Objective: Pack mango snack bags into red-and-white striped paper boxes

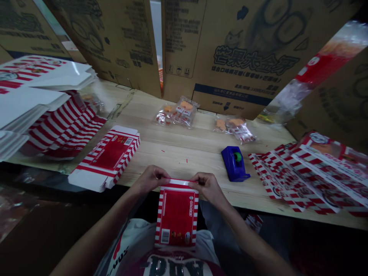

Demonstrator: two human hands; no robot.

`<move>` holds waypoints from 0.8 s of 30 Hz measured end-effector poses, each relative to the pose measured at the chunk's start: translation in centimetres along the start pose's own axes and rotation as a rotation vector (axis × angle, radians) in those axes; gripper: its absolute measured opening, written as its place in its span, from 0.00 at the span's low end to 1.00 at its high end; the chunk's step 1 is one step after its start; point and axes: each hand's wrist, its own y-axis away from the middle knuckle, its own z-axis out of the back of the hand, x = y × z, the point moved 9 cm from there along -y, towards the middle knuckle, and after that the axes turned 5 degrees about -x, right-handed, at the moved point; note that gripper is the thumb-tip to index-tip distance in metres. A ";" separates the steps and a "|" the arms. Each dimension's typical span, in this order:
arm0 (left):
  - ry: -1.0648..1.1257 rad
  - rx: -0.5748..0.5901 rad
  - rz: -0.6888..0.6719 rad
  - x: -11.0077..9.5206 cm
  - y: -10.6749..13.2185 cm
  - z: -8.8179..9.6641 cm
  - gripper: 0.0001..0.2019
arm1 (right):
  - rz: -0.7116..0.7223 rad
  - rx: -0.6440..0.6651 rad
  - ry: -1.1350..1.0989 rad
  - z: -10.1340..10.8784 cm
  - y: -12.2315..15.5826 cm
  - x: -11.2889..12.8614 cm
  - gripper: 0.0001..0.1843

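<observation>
A red-and-white striped carton (177,214) rests against my body at the table's front edge, its printed red panel and barcode facing up. At its far left corner, the fingers of my left hand (153,178) pinch the edge. My right hand (207,187) pinches the same edge near the right corner. Just beyond my right hand stands a blue tape dispenser (234,165) with a green core. To the left lies a stack of flat striped cartons (110,153) with white flaps.
Large brown cardboard boxes (184,50) wall off the back of the wooden table (161,149). Small clear packets (184,111) lie before them, with more packets (237,126) to their right. Striped cartons (316,172) overlap at right; white-flapped cartons (43,99) are piled at left.
</observation>
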 end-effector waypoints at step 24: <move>-0.012 -0.284 -0.256 0.2 3.3 -1.4 0.07 | 0.266 -0.189 0.082 0.0 3.8 -0.3 0.04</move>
